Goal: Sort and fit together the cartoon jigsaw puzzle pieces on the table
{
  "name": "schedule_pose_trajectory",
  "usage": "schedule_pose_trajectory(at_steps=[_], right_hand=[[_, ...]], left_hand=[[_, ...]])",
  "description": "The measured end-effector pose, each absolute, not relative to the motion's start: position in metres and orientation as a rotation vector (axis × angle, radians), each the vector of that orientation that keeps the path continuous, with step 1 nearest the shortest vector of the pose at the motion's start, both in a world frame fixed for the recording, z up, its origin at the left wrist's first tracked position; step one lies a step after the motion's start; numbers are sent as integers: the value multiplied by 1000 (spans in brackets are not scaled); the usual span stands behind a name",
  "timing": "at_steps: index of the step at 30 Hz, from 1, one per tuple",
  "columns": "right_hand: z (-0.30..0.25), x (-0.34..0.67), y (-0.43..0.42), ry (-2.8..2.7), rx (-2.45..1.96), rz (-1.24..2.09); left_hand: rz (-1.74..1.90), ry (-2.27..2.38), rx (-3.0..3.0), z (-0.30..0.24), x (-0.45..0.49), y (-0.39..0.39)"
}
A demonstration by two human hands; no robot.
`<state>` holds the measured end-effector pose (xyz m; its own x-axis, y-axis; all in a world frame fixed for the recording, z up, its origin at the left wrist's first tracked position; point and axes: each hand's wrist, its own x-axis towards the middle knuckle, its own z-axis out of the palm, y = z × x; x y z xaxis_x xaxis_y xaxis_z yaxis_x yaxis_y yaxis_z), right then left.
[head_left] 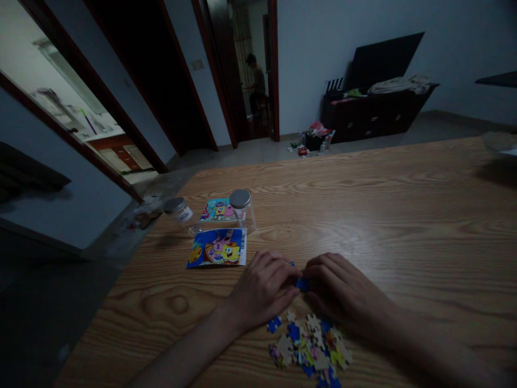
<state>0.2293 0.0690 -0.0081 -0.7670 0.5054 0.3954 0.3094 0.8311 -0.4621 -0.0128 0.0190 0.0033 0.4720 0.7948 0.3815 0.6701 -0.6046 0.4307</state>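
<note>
Nearest lies a loose heap of puzzle pieces (311,350), some blue, yellow or pink side up and others showing a plain pale back, its pieces turned every which way with no common direction. The heap rests on a wide wooden table (383,199), the grain running mostly left to right. Past the table's far edge a dark low cabinet (369,118) stands against the wall, bearing a black television (383,62). Over the table, just beyond the heap, the left hand (269,283) and the right hand (339,285) come close together with fingers curled. To the left of them a front picture sheet (216,248) lies flat, its long axis running left to right and a barcode strip at its right end; a back picture sheet (218,209) lies beyond it, partly behind an upright clear jar (243,213) with a grey lid. A second jar (183,213) leans leftward in view. Smallest is the blue piece (302,284) between the hands: the left thumb and forefinger pinch its left side, while the right fingertips meet its right side, though how firmly I cannot tell. Fingers cover its ends, so its long axis and pointing direction are unclear.
</note>
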Motion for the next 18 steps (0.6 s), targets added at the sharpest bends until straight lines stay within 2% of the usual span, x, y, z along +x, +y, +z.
schedule_pose_trajectory(at_steps=[18], right_hand=[[-6, 235, 70, -2467, -583, 546]], left_hand=[[945, 1252, 2504, 2, -12, 17]])
